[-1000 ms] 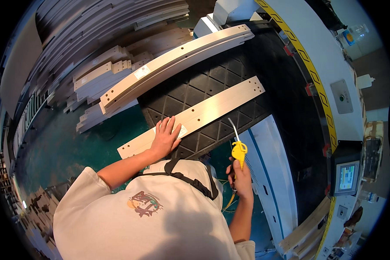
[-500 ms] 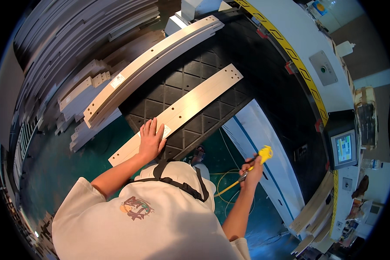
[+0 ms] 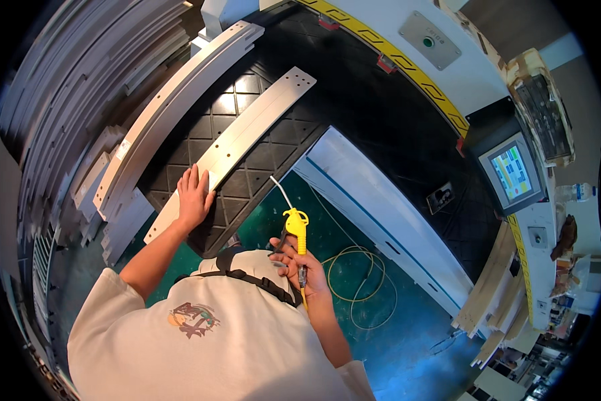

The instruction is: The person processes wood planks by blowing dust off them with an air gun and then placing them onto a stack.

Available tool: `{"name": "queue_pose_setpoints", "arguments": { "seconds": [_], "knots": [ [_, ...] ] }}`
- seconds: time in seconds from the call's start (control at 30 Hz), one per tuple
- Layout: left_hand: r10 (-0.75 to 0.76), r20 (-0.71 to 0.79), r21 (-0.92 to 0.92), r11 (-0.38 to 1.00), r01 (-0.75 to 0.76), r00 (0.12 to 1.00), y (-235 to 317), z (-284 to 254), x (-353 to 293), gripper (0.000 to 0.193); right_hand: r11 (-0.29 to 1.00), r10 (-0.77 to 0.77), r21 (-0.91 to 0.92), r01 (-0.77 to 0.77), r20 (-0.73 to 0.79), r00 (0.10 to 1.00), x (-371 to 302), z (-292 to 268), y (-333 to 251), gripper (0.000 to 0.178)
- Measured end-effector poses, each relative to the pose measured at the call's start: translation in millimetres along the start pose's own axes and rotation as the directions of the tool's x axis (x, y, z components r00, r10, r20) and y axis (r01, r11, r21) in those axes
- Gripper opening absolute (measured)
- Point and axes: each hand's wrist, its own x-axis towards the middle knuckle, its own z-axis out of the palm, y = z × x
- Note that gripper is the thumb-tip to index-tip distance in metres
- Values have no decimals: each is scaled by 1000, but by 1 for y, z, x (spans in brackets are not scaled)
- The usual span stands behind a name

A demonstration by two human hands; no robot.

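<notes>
My left hand lies flat with fingers outstretched on the near part of a pale wooden board, which has small drilled holes near its far end and along its middle. The board rests on a black, diamond-grooved table top. In front of my body, my right hand is wrapped round a yellow air blow gun. Its thin pale nozzle points up towards the table's near edge, and a yellow hose runs down from its handle past my wrist.
Stacked drilled boards lie along the table's left side, with more piles beyond. To the right stand a white machine panel and a touch screen. Coiled hose lies on the green floor.
My right hand has brought the air blow gun leftward, nearer the board, its nozzle now pointing up. The view has swung right; my left hand stays on the board.
</notes>
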Motion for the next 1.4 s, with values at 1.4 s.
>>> {"name": "queue_pose_setpoints", "arguments": {
  "seconds": [1.4],
  "knots": [
    [-106, 37, 59, 993, 104, 994, -10, -4, 8, 70, 944, -302, 105, 313, -105, 947, 18, -44, -66, 71]
  ]
}}
